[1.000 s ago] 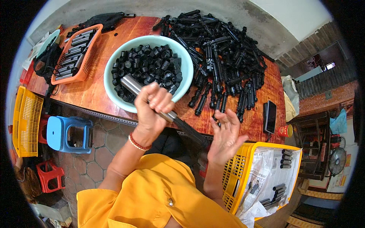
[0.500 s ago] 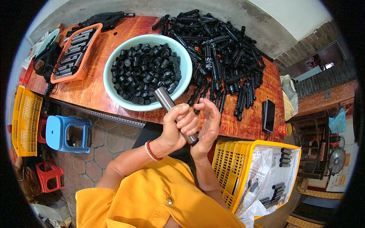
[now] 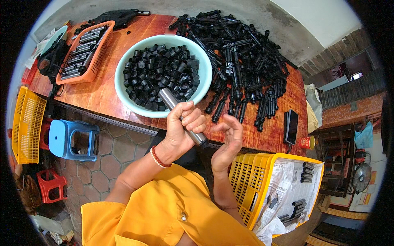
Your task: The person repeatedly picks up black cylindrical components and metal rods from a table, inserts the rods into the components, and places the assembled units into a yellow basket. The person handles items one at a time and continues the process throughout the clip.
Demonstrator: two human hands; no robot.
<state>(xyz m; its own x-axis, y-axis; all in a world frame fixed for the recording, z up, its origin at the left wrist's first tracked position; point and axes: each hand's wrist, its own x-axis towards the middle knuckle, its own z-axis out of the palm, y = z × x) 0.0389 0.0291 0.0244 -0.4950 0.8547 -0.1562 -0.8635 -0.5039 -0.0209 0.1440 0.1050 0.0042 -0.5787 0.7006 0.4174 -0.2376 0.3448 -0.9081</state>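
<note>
Nearest, a yellow sleeve (image 3: 164,213) is being seen at the lower edge, with both forearms rising from it. Just beyond, a grey metal tube (image 3: 180,116) is being grasped by the grip of the left hand (image 3: 180,131), fingers clenched around its middle, so that it is being held tilted above the near rim of the surface (image 3: 102,92), its upper end reaching over the bowl's edge. Beside its lower end, the right hand (image 3: 227,141) is being held with the grip released, fingers curled loosely and nothing enclosed; whether the tube's tip is being touched cannot be told. To the right, a yellow basket (image 3: 246,180) lined with paper is being occupied by a few dark pieces. Farther on, a pale green bowl (image 3: 123,86) is being filled by small black caps (image 3: 156,76). Beyond it, a heap of black tubes (image 3: 242,61) is being spread across the surface, and an orange tray (image 3: 100,49) is sitting at the far left.
</note>
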